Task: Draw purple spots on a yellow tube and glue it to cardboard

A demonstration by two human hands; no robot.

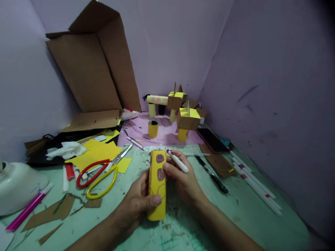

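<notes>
My left hand [141, 202] is wrapped round the lower left side of a yellow tube [158, 205], its thumb across the front. The tube stands roughly upright in view and bears two filled purple-brown spots near its top, with curved outlines below them. My right hand [183, 174] grips a white marker [179, 163] whose purple end points toward the tube's top. The right thumb touches the tube's right edge. Beyond, a short yellow cylinder [153, 130] stands on pink paper [167, 130], beside box-headed cardboard figures [188, 120] with yellow tops.
Red-and-yellow scissors [104, 170] lie at the left on yellow paper [96, 151], near cardboard scraps [49, 212] and a magenta marker [28, 211]. A black pen [211, 175], white markers [258, 184] and a phone [213, 139] lie at the right. Cardboard [89, 69] leans behind.
</notes>
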